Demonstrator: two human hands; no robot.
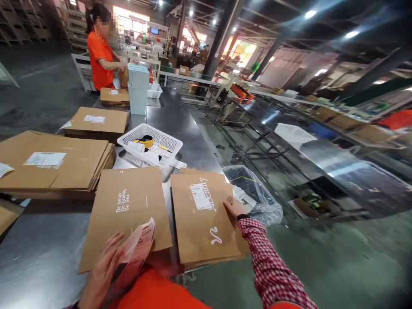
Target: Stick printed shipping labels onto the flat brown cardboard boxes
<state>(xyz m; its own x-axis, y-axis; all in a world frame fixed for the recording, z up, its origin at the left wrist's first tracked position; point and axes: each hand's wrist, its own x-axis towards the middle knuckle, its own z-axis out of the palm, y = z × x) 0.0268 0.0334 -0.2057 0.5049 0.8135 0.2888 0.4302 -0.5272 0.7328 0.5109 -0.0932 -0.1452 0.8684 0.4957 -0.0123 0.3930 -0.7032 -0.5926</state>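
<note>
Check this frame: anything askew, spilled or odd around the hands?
Mostly tidy. The right hand rests on a flat cardboard stack that juts past the steel table edge. The left hand holds a curled, crumpled-looking paper slip. The white basket sits skewed. Nothing spilled.

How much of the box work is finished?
Looks early. Done: one flat brown cardboard box already bears a white label. In hand: right hand rests on it; left hand holds pink-white paper sheets. Left: the flat box printed "Be better" shows no label.
</note>
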